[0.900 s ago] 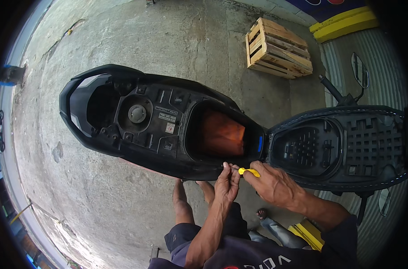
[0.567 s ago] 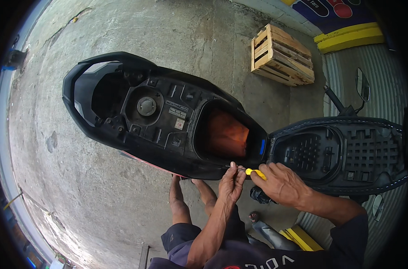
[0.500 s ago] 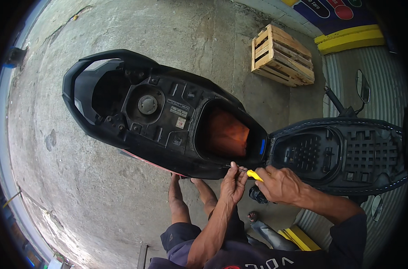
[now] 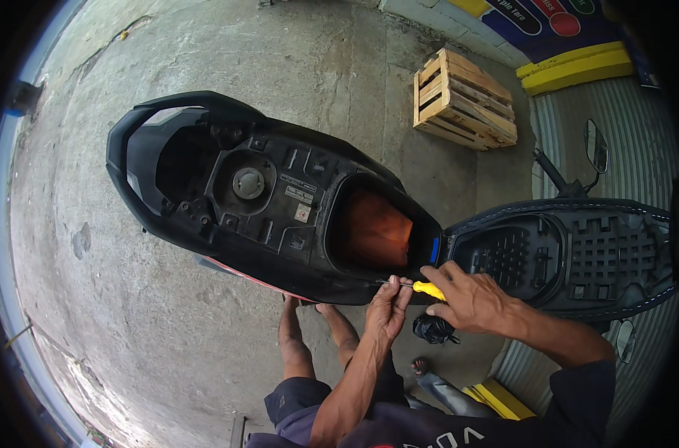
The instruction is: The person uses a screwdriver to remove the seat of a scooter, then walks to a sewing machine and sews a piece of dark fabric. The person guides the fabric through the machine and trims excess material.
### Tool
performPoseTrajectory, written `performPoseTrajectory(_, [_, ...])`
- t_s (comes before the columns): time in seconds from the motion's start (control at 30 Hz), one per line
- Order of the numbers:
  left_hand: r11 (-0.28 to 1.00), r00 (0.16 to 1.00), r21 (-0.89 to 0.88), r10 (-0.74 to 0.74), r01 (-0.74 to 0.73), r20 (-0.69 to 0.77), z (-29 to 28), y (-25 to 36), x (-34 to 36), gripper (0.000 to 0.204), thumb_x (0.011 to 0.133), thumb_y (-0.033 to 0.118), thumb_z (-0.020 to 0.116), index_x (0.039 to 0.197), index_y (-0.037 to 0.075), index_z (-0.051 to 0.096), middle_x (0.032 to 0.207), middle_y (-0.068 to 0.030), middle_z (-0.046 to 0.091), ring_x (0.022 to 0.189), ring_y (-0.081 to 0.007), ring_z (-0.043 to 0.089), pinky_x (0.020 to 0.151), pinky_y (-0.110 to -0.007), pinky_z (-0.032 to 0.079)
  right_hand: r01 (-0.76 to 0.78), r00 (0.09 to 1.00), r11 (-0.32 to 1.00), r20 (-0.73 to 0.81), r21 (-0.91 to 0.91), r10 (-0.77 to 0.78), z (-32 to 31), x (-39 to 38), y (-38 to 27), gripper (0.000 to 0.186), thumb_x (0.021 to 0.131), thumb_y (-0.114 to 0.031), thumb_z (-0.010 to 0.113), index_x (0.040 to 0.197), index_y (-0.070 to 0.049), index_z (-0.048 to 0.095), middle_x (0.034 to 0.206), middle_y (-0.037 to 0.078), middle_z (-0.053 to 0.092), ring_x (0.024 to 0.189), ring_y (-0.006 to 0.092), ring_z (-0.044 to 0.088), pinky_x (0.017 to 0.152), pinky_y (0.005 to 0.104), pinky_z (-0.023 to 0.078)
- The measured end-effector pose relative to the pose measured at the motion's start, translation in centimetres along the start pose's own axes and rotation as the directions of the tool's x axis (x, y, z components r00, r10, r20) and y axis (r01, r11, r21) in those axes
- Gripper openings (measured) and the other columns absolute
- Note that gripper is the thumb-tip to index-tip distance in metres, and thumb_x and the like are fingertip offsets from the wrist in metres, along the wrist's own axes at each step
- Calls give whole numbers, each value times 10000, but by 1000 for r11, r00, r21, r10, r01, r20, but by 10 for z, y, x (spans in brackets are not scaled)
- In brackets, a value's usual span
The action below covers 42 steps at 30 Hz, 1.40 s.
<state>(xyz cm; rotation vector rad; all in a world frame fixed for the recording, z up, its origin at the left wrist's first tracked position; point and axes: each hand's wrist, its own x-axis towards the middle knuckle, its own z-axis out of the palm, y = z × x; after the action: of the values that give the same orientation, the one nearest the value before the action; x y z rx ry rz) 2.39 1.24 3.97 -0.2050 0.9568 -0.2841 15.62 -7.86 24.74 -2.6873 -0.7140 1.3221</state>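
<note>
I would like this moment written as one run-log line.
right grip: holding yellow screwdriver | left grip: at its shaft | scooter seat: open, underside showing

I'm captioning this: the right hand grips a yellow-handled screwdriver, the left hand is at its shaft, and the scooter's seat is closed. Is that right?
The scooter's seat isn't closed: the head view shows it open, its underside facing up. The right hand does grip the yellow-handled screwdriver, with the left hand at its shaft.

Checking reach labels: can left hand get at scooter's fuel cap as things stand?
Likely yes: the raised seat leaves the fuel cap uncovered, but the left hand is occupied at the yellow-handled screwdriver.
</note>
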Motion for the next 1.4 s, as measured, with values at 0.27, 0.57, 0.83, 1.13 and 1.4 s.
performPoseTrajectory(0.27, [1000,997,-10,0,-1,-83,-4,-6,4,151,1006,167,752,970,58,655,995,-84,721,966,-190,735,934,-347,656,31,996,987,-89,157,-17,16,0,16,500,954,-230,698,1365,32,591,922,281,710,770,456,731,734,513,603])
performPoseTrajectory(0.57, [214,994,977,103,8,-31,38,84,-39,391,1027,352,727,1193,-2,717,891,-80,752,668,-169,711,629,-289,568,169,985,968,46,-183,-164,25,5,2,455,931,-129,643,1357,31,641,957,228,697,806,390,751,745,480,639])
performPoseTrajectory(0.83, [-864,149,504,500,9,853,155,228,-36,277,977,268,712,1177,78,730,1175,-127,665,1181,-358,549,1052,-499,394,-228,944,867,-120,443,309,45,8,-5,297,1027,-225,556,1059,19,721,931,294,730,886,496,721,813,537,591])
performPoseTrajectory(1.13, [-904,260,358,413,233,873,188,267,12,157,930,186,654,1030,112,751,1175,-80,676,1203,-312,574,1038,-521,346,-248,918,791,-125,559,376,81,-20,-8,320,1060,-282,569,1163,-13,711,927,250,756,893,449,751,792,522,596])
performPoseTrajectory(1.4, [-940,344,280,332,193,878,194,265,3,137,977,179,621,1035,74,687,1081,-91,665,1120,-320,604,1029,-524,354,-131,904,643,-175,754,389,46,-51,10,282,1055,-197,630,1250,-6,701,987,224,774,904,361,782,767,420,610])
